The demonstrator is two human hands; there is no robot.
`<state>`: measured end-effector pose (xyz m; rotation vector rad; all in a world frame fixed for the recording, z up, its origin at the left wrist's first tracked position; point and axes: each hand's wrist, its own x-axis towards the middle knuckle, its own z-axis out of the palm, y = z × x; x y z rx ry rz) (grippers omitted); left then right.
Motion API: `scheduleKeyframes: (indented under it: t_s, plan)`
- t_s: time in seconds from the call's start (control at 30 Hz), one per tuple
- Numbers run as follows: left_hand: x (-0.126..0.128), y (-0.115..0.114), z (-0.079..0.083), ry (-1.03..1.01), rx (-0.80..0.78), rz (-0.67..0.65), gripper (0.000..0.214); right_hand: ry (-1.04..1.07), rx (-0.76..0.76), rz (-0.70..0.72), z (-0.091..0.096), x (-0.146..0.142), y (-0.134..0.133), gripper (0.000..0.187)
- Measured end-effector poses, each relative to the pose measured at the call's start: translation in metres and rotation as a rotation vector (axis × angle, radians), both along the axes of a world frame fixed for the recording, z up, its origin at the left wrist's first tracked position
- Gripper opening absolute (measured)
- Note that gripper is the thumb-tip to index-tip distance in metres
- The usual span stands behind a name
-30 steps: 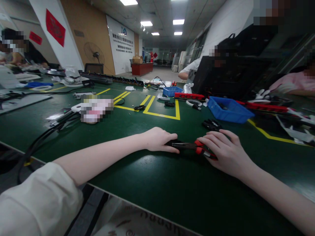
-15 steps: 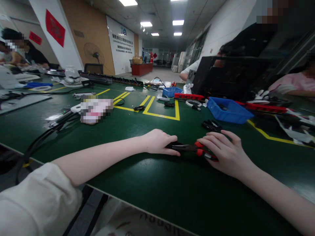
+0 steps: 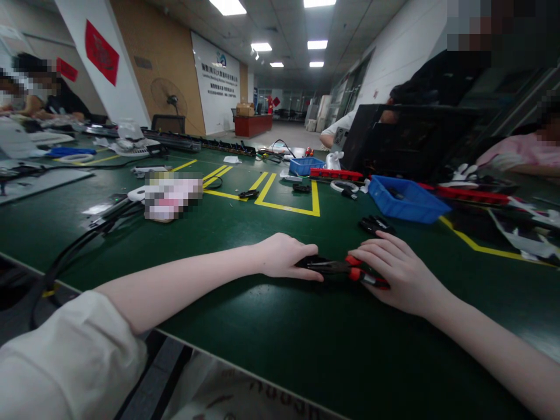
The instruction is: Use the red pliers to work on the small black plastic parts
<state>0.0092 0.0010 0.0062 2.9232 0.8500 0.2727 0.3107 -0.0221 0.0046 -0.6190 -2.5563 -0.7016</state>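
A pair of pliers [image 3: 345, 269] with red and black handles lies flat on the green table [image 3: 271, 326]. My right hand [image 3: 396, 273] is closed over the red handles. My left hand [image 3: 284, 256] rests palm down with curled fingers over a small black part [image 3: 311, 262] at the jaw end of the pliers. What the jaws touch is hidden under my left hand.
A small black part [image 3: 375, 224] lies just beyond my right hand. A blue bin [image 3: 406, 201] and red strips [image 3: 335, 173] sit farther back right. Black cables [image 3: 83, 239] run along the left. Other people sit at the far left and right.
Both hands stay on the pliers. The pliers and my hands have shifted slightly, along with a small move of the camera.
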Motion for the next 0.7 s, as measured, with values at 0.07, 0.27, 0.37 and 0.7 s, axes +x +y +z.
scheduleKeyframes:
  t_s: [0.07,0.27,0.37,0.7]
  plan:
    - [-0.0001,0.0012,-0.0002,0.003,0.003,-0.017,0.051,-0.009,0.002,-0.005,-0.0001,0.0001,0.0,0.035]
    - [0.0,0.0028,-0.0007,0.019,0.007,-0.031,0.05,-0.015,0.001,-0.01,-0.0012,0.0008,0.0006,0.037]
    - [-0.0002,0.0029,0.0,0.031,0.006,-0.033,0.05,0.003,-0.021,0.0,-0.0013,0.0003,0.0004,0.038]
    - [-0.0011,0.003,-0.0004,0.017,0.007,-0.037,0.048,0.016,-0.183,-0.008,-0.0024,0.0014,-0.0015,0.045]
